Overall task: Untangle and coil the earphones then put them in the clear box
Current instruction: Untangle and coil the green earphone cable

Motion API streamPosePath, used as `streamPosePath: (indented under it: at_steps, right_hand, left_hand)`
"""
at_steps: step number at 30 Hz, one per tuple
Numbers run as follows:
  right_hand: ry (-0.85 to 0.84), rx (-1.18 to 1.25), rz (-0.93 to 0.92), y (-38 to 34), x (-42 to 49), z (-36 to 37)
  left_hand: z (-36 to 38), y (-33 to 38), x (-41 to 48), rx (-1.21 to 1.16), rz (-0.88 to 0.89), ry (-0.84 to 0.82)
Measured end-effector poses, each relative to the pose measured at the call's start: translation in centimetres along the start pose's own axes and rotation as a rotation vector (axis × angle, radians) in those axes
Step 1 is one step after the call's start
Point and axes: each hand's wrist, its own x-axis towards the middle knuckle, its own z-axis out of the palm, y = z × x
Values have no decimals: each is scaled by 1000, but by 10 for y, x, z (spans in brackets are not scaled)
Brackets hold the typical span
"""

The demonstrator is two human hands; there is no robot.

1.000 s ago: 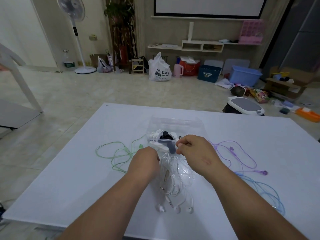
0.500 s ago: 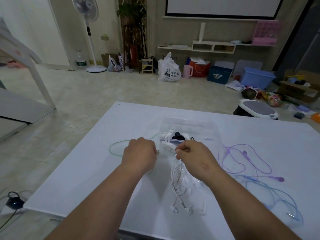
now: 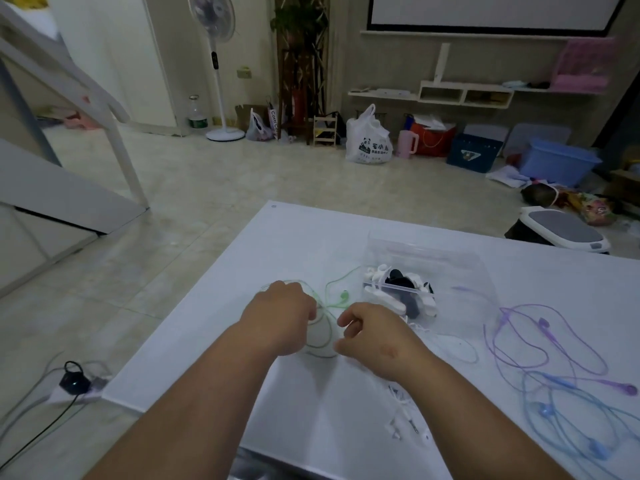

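Head view. The left hand [image 3: 281,315] lies knuckles up on the table [image 3: 214,344], fingers curled down onto the cable of the green earphones [image 3: 328,308]. The cable comes out from under those fingers, so the hand holds it. One green earbud lies just beyond, between the two hands.

The right hand [image 3: 375,337] sits just beside the left, fingers curled and thumb bent toward them. I cannot tell whether it pinches anything. A thin white cable runs out from beneath it to the right.

The white earphones [image 3: 407,419] lie in a loose tangle under the right forearm, near the table's front edge.

The box [image 3: 433,252] stands beyond the right hand, open on top, with white and black pieces inside.

The purple earphones [image 3: 542,344] lie spread out right of the box. The blue earphones [image 3: 568,424] lie nearer the front edge, their cables overlapping the purple ones.
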Motion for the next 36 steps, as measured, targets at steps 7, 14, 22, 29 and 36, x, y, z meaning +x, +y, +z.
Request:
streamPosePath:
  at_steps: [7, 14, 22, 29, 36]
  right_hand:
    - [-95, -409, -66, -14, 6, 30]
    - [-52, -446, -154, -8, 9, 36]
    - [276, 227, -112, -18, 2, 9]
    - [616, 444, -131, -29, -4, -24]
    - [789, 711, -45, -26, -3, -36]
  left_hand:
    - [2, -19, -4, 66, 47, -102]
    - [9, -30, 4, 60, 80, -162]
    - [-24, -27, 7, -613, -22, 243]
    - [-29, -26, 5, -621, -109, 310]
    - [-36, -31, 4, -1365, -283, 377]
